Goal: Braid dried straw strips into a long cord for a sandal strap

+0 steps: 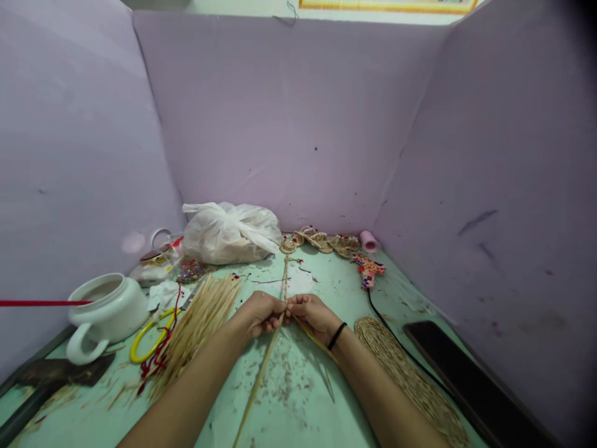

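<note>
My left hand [259,313] and my right hand [311,314] meet at the middle of a green table [298,398], both pinched closed on thin straw strands [285,280]. A braided length of the straw runs away from my fingers toward the far wall. Loose strand ends trail back toward me under my hands. My right wrist wears a black band. A bundle of pale straw stalks [198,323] lies just left of my left hand.
A white pot [109,308], yellow-handled scissors [149,333] and red thread lie at the left. A white plastic bag [228,231] and small woven sandals [326,241] sit at the back. A woven mat [401,367], black cord, glue gun [368,270] and dark slab [466,373] lie at the right. Purple partitions enclose the table.
</note>
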The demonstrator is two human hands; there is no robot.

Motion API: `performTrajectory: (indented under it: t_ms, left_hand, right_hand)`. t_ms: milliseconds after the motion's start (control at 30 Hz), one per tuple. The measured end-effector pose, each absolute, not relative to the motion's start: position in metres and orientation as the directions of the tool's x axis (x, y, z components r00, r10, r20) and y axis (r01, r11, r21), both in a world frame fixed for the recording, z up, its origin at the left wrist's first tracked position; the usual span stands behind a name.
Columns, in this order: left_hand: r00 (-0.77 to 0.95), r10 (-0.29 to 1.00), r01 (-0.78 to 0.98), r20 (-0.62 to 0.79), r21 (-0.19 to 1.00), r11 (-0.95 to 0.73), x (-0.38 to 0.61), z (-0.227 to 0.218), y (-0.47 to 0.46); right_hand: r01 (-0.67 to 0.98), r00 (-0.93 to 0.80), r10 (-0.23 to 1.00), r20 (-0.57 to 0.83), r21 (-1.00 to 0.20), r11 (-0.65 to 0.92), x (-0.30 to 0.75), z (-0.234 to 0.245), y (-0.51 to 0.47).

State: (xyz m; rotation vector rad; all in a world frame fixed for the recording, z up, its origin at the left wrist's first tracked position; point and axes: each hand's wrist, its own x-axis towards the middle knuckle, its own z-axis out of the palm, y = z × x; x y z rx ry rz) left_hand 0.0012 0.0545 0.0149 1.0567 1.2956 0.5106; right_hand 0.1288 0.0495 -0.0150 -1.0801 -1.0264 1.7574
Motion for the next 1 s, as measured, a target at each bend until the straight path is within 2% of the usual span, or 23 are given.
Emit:
performTrajectory:
  t_ms: [200, 300, 367, 467, 533, 600, 667, 733, 833, 933, 1000]
  left_hand:
    - [0.244, 0.816, 0.307, -0.523, 0.84, 0.447, 0.004, 0.014, 0.06]
    - [0.209, 0.831, 0.365, -0.515, 0.83, 0.422, 0.003, 0.017, 0.06]
    - [0.192, 0.84, 0.398, -0.508, 0.822, 0.407, 0.003, 0.018, 0.059]
    - [0.164, 0.853, 0.443, -0.495, 0.81, 0.384, 0.006, 0.017, 0.056]
    - [0.139, 0.877, 0.451, -0.459, 0.818, 0.357, 0.01, 0.015, 0.055]
    - [0.122, 0.895, 0.434, -0.429, 0.834, 0.341, 0.014, 0.012, 0.053]
    - [0.112, 0.896, 0.406, -0.43, 0.843, 0.353, 0.016, 0.01, 0.051]
    - [0.108, 0.889, 0.383, -0.445, 0.844, 0.376, 0.015, 0.009, 0.05]
    - [0.136, 0.879, 0.346, -0.456, 0.853, 0.389, 0.01, 0.007, 0.051]
    - [0.178, 0.884, 0.313, -0.432, 0.877, 0.365, 0.003, 0.005, 0.053]
    - [0.203, 0.89, 0.29, -0.408, 0.893, 0.343, 0.001, 0.004, 0.054]
  right_hand:
    - [-0.18, -0.296, 0.925, -0.237, -0.938, -0.297, 0.131, -0.015, 0.05]
    - [0.063, -0.255, 0.949, -0.188, -0.982, -0.178, 0.135, -0.017, 0.052]
    - [0.244, -0.222, 0.963, -0.155, -0.965, -0.099, 0.138, -0.019, 0.054]
    - [0.355, -0.156, 0.98, -0.12, -0.933, -0.058, 0.142, -0.017, 0.055]
    - [0.506, -0.095, 0.994, -0.061, -0.862, -0.005, 0.142, -0.011, 0.052]
    - [0.679, -0.05, 0.999, -0.008, -0.733, 0.028, 0.141, -0.003, 0.047]
    - [0.775, -0.033, 0.999, 0.011, -0.631, 0.033, 0.137, 0.006, 0.042]
    - [0.803, -0.042, 0.999, 0.017, -0.595, 0.044, 0.133, 0.013, 0.037]
    - [0.78, -0.095, 0.995, 0.032, -0.619, 0.094, 0.128, 0.016, 0.032]
    - [0.7, -0.174, 0.985, 0.004, -0.703, 0.126, 0.131, 0.013, 0.033]
    - [0.609, -0.217, 0.974, -0.068, -0.789, 0.081, 0.135, 0.009, 0.038]
